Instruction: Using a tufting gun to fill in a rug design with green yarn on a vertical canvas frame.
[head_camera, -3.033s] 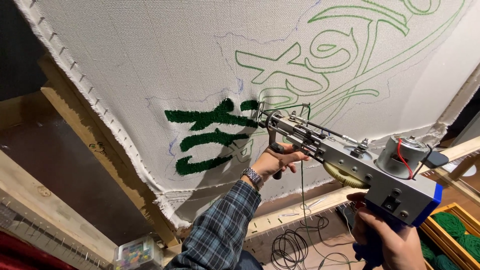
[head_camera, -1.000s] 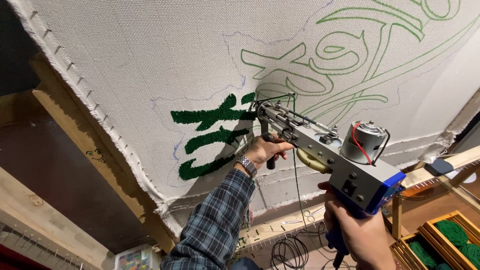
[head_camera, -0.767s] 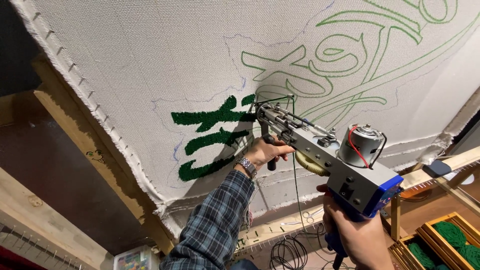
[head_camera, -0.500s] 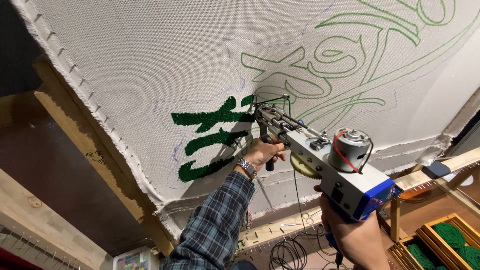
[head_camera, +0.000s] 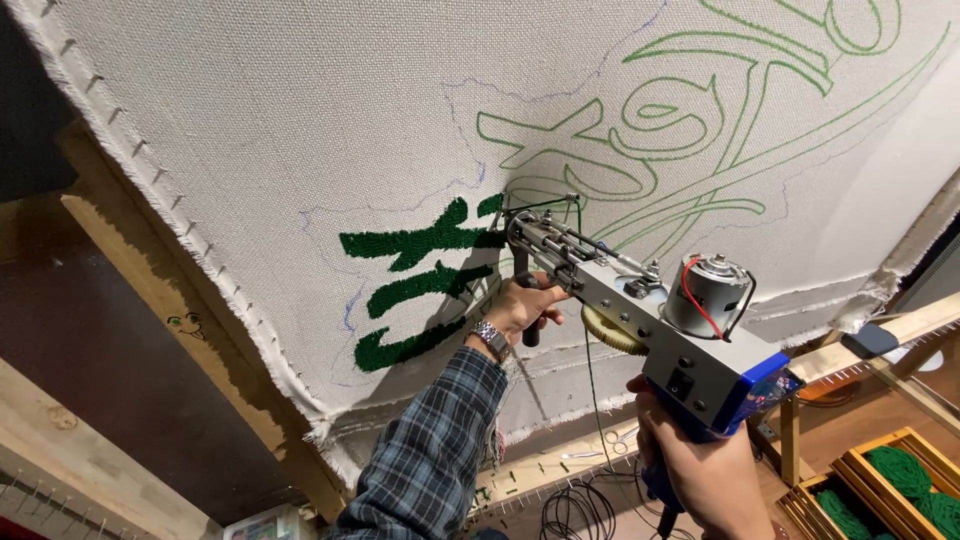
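Observation:
A grey and blue tufting gun (head_camera: 660, 330) points its needle at a white cloth (head_camera: 300, 130) stretched on a wooden frame. My right hand (head_camera: 700, 475) grips the gun's blue rear handle at the lower right. My left hand (head_camera: 520, 310), in a plaid sleeve with a metal watch, holds the black front handle under the gun's nose. Filled dark green tufted shapes (head_camera: 415, 280) sit left of the needle. Thin green outlines (head_camera: 640, 130) run up and right across the cloth. A green yarn strand hangs below the gun.
The wooden frame beam (head_camera: 180, 310) with tack strips runs along the cloth's left edge. Wooden boxes with green yarn (head_camera: 880, 485) sit at the lower right. Black cable coils (head_camera: 575, 510) lie on the floor below. A dark wall lies to the left.
The gun and both hands have shifted slightly left and down along the cloth, and the gun's rear has swung closer to the camera.

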